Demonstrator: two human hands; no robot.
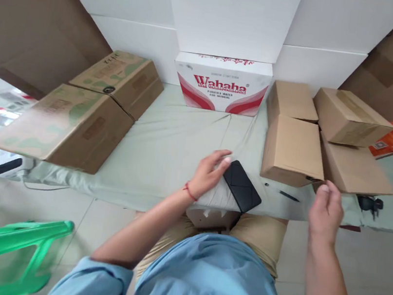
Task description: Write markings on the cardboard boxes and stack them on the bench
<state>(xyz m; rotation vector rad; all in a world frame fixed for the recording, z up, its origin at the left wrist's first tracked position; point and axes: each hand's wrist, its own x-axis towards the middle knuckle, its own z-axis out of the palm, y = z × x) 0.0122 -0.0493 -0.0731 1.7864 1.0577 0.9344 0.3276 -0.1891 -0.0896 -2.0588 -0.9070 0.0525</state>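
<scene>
My left hand (pixel 211 172), with a red string at its wrist, is at the upper left corner of a black phone-like slab (pixel 243 186). Its thumb and fingers are apart, with nothing between them. At the front corner of a brown box (pixel 297 148) is my right hand (pixel 326 209), its fingers curled together; what they hold, if anything, is too small to make out. Between the slab and this hand lie a dark pen (pixel 288 196) and a tiny black piece (pixel 267 184).
A white and red Wahaha box (pixel 223 87) stands at the back. Camouflage-patterned cartons (pixel 74 124) sit on the left. More brown boxes (pixel 356 169) and black keys (pixel 370 204) are at the right. A green stool (pixel 7 252) is at lower left.
</scene>
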